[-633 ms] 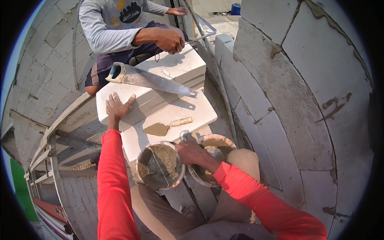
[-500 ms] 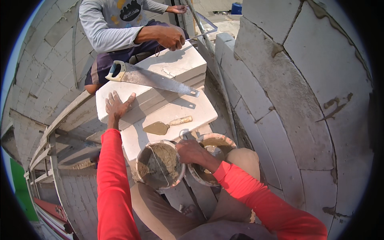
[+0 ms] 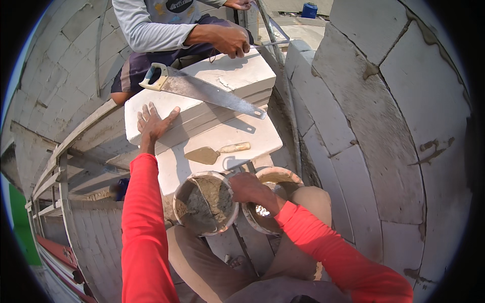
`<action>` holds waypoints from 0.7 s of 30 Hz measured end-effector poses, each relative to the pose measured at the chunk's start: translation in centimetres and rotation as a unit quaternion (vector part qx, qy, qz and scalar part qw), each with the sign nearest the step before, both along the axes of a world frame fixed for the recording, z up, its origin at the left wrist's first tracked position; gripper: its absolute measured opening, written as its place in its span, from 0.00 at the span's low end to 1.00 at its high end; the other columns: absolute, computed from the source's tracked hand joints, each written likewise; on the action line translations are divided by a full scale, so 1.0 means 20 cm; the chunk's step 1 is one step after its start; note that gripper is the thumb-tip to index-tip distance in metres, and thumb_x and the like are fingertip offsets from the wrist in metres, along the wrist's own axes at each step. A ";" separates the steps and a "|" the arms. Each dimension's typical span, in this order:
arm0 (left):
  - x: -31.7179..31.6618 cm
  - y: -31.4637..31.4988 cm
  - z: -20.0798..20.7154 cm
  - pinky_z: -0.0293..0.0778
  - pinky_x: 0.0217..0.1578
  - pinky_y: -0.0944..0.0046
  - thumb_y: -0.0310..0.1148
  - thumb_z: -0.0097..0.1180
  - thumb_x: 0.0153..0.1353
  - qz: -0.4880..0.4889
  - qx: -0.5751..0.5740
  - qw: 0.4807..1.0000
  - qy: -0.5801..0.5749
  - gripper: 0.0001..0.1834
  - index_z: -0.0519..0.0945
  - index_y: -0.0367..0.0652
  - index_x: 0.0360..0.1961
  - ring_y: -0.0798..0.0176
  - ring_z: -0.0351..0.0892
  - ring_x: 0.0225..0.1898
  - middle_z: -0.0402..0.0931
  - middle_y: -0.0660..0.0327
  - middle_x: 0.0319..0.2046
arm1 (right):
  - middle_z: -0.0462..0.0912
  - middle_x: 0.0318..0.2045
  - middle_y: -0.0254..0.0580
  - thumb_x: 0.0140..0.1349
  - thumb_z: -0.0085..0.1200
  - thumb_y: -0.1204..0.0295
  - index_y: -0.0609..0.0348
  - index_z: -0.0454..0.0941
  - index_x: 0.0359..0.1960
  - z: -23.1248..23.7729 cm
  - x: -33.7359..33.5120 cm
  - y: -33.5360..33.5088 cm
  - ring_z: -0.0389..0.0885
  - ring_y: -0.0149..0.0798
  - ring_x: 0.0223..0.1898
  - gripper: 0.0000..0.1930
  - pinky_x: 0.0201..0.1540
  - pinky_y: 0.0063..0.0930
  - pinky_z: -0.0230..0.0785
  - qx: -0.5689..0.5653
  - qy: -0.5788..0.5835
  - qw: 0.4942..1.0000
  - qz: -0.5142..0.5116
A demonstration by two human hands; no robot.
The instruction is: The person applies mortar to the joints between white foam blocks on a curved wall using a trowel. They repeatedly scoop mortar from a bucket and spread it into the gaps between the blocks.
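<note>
My left hand (image 3: 154, 123) lies flat with spread fingers on the near left corner of a stacked white block (image 3: 202, 81). My right hand (image 3: 248, 188) is closed at the right rim of a bucket (image 3: 236, 214) holding grey mortar (image 3: 212, 199); its fingertips are partly hidden. Under my right wrist stands a second bucket (image 3: 280, 174) with watery contents and a shiny spot. A pointed trowel (image 3: 204, 155) with a wooden handle rests on the lower white block (image 3: 262, 134). A handsaw (image 3: 207, 93) lies across the upper block, its pale handle to the left.
Across the blocks sits a co-worker in a grey sleeve (image 3: 156, 35), one hand (image 3: 232, 40) gripping a thin metal tool. A block wall (image 3: 364, 116) rises close on my right. Wooden rails (image 3: 63, 156) run along the left. A blue container (image 3: 309, 10) stands far back.
The whole view has shifted slightly, so the blocks, saw and trowel appear higher and farther right. Both my hands keep their places on the block and at the bucket rim.
</note>
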State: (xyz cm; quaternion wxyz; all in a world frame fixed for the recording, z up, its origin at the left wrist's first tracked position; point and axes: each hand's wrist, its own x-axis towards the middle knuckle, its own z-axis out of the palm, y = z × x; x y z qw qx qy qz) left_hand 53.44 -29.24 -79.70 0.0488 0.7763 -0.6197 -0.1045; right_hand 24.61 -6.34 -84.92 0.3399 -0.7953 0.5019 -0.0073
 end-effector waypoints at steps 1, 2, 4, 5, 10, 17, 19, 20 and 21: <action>0.00 0.00 0.00 0.30 0.78 0.35 0.91 0.49 0.43 0.000 -0.001 1.000 -0.008 0.79 0.45 0.41 0.83 0.34 0.29 0.83 0.37 0.45 0.83 | 0.88 0.38 0.58 0.48 0.68 0.67 0.64 0.85 0.37 -0.01 0.00 0.00 0.87 0.57 0.46 0.16 0.52 0.49 0.78 -0.003 -0.004 1.000 0.000; 0.00 0.00 0.00 0.31 0.78 0.35 0.91 0.49 0.44 0.000 -0.002 1.000 -0.014 0.79 0.44 0.41 0.83 0.34 0.30 0.83 0.37 0.45 0.83 | 0.88 0.38 0.58 0.48 0.68 0.67 0.64 0.85 0.37 -0.01 0.00 -0.01 0.87 0.57 0.47 0.16 0.52 0.49 0.78 -0.008 -0.010 1.000 -0.001; 0.00 0.00 0.00 0.33 0.78 0.35 0.91 0.48 0.44 0.000 -0.002 1.000 -0.018 0.79 0.44 0.41 0.83 0.34 0.31 0.82 0.38 0.45 0.83 | 0.88 0.35 0.58 0.47 0.67 0.68 0.64 0.85 0.35 -0.03 0.00 -0.01 0.88 0.57 0.44 0.14 0.49 0.49 0.79 -0.025 -0.016 1.000 0.000; 0.00 0.00 0.00 0.32 0.78 0.34 0.91 0.48 0.44 -0.001 -0.003 1.000 -0.016 0.79 0.44 0.41 0.83 0.34 0.31 0.82 0.37 0.45 0.83 | 0.88 0.34 0.57 0.47 0.66 0.68 0.63 0.86 0.34 -0.04 0.01 -0.01 0.89 0.57 0.43 0.13 0.47 0.49 0.80 -0.034 -0.020 0.999 0.000; 0.01 0.00 -0.01 0.32 0.78 0.33 0.90 0.49 0.44 0.001 0.004 1.000 -0.014 0.79 0.45 0.41 0.83 0.34 0.30 0.83 0.37 0.45 0.83 | 0.88 0.35 0.58 0.48 0.64 0.70 0.63 0.86 0.35 -0.10 0.02 -0.03 0.89 0.58 0.43 0.12 0.47 0.50 0.80 -0.025 0.001 1.000 0.005; 0.01 0.00 -0.01 0.29 0.77 0.33 0.92 0.49 0.43 -0.003 -0.015 1.000 0.001 0.80 0.45 0.40 0.83 0.33 0.28 0.83 0.37 0.44 0.83 | 0.88 0.35 0.56 0.49 0.65 0.67 0.62 0.86 0.35 -0.11 0.02 -0.01 0.88 0.57 0.43 0.14 0.47 0.49 0.81 -0.040 0.016 0.999 0.010; 0.01 0.00 -0.01 0.29 0.77 0.33 0.92 0.49 0.42 -0.002 -0.011 1.000 0.004 0.80 0.45 0.40 0.83 0.34 0.27 0.83 0.37 0.44 0.83 | 0.88 0.36 0.55 0.48 0.67 0.66 0.61 0.85 0.37 -0.10 0.02 -0.01 0.88 0.57 0.44 0.15 0.49 0.49 0.80 -0.025 0.020 0.999 0.007; 0.01 0.01 0.00 0.29 0.77 0.33 0.92 0.49 0.42 -0.002 -0.008 1.000 0.003 0.80 0.45 0.40 0.83 0.34 0.27 0.83 0.37 0.44 0.83 | 0.88 0.36 0.54 0.48 0.68 0.65 0.60 0.84 0.38 -0.10 0.02 -0.01 0.88 0.57 0.44 0.16 0.51 0.49 0.79 -0.017 0.021 1.000 0.006; 0.01 0.01 0.00 0.29 0.77 0.33 0.92 0.49 0.42 -0.002 -0.005 1.000 0.003 0.80 0.45 0.40 0.83 0.34 0.27 0.83 0.37 0.44 0.83 | 0.88 0.36 0.55 0.48 0.68 0.64 0.60 0.85 0.37 -0.10 0.02 -0.01 0.88 0.57 0.44 0.16 0.50 0.49 0.79 -0.019 0.024 0.999 0.007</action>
